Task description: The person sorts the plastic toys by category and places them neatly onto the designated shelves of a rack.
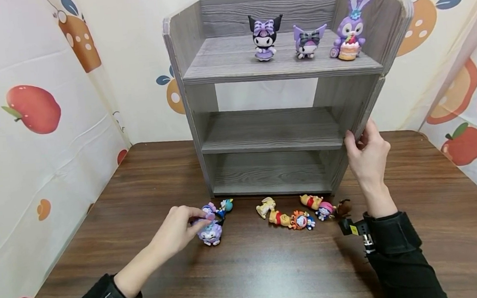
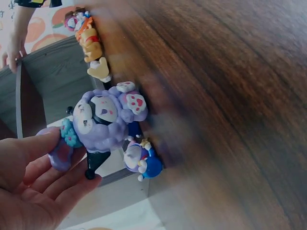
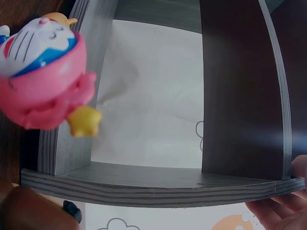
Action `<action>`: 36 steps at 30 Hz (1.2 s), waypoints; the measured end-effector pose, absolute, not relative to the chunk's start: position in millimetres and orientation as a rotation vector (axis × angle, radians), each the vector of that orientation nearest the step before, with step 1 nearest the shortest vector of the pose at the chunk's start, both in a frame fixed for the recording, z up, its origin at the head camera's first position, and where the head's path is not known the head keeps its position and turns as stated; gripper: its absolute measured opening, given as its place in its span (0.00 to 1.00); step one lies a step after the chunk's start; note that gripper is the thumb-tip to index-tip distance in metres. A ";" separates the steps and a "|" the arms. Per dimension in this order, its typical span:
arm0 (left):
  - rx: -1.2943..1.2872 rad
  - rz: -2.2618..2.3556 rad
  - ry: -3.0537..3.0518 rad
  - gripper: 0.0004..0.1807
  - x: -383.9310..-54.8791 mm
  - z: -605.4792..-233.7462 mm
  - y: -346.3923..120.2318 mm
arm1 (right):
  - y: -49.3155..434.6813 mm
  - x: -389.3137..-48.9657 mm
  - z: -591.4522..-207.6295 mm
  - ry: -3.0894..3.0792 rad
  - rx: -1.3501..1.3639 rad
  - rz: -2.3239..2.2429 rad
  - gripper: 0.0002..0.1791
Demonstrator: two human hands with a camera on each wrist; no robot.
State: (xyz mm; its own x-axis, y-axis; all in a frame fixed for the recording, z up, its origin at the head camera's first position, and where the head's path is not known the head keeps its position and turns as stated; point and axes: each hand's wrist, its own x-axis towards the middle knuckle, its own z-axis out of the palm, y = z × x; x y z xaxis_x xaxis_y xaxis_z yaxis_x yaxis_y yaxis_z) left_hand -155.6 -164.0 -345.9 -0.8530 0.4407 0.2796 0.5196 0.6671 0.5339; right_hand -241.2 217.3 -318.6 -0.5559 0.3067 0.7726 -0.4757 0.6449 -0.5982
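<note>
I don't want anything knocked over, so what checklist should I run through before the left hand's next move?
1. Grip: ok; the left hand pinches a purple piece.
2. Which figurine that piece belongs to: cannot tell; purple parts overlap.
3. Lifted off the table: cannot tell.
4. Space around it: not ok; a blue figurine is close by.
5. Steadying of the shelf unit: ok; the right hand grips its side.
6. The top-shelf figurines upright: ok, all three.

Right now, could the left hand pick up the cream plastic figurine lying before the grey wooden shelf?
Probably not yet: the left hand seems to pinch one of the purple plastic figurines. Once free, it likely could: bare brown tabletop separates that group from the cream figurine.
</note>
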 end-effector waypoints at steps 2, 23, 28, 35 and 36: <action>-0.808 -0.950 -2.743 0.03 -154.0 -345.3 -163.8 | 216.7 -241.2 -318.5 -1.905 0.134 1.026 0.17; -0.875 -0.704 -2.781 0.10 -147.5 -342.2 -157.7 | 214.1 -236.6 -315.9 -1.913 0.109 1.005 0.15; -0.845 -0.792 -2.770 0.07 -148.0 -345.5 -159.0 | 216.3 -236.8 -317.0 -1.910 0.110 1.012 0.15; -0.786 -0.839 -2.695 0.02 -147.7 -354.8 -161.9 | 216.0 -239.1 -317.1 -1.912 0.123 1.017 0.15; -0.793 -0.844 -2.688 0.02 -147.9 -355.8 -162.7 | 215.8 -239.5 -317.4 -1.913 0.121 1.018 0.15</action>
